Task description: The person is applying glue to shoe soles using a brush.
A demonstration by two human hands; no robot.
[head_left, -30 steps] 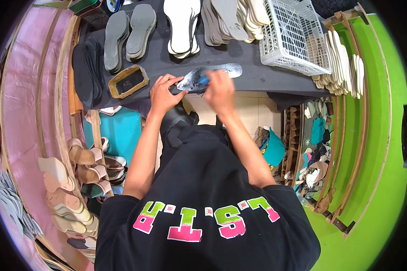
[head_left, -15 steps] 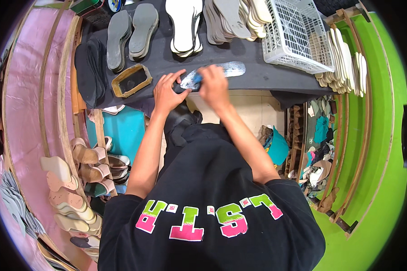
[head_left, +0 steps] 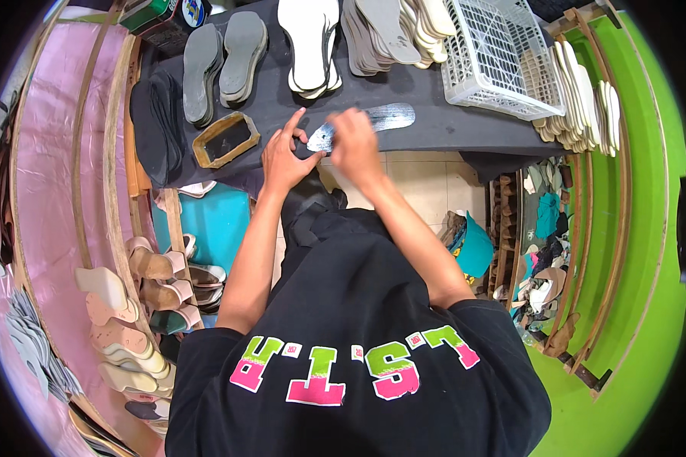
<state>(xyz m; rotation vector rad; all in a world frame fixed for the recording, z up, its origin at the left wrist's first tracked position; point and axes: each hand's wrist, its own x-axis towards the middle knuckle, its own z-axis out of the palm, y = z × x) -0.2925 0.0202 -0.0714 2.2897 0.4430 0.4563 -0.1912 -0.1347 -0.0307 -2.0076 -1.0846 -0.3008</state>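
A narrow sole-shaped piece [head_left: 392, 116] with a shiny, wet-looking silvery face lies near the front edge of the dark-covered table [head_left: 434, 131]. My left hand [head_left: 284, 158] rests at its left end, fingers spread, with thumb and fingertips by its edge. Over the middle of the piece is my right hand [head_left: 354, 148], blurred, with its fingers curled down. A small blue thing showed at those fingertips a moment ago; the hand now hides it. To the left of my left hand stands an open, many-sided frame or tray [head_left: 198, 152] with yellowish-brown walls.
Grey soles [head_left: 200, 76], white soles [head_left: 306, 46] and a grey stack [head_left: 367, 38] line the back of the table. A white plastic crate [head_left: 503, 99] stands at right, beside upright pale soles [head_left: 575, 99]. Black soles [head_left: 156, 126] lie at left; shoe racks flank both sides.
My right hand has shifted slightly left along the shiny piece, and the blue thing in its fingers has gone from sight. The left hand stays nearly in place.
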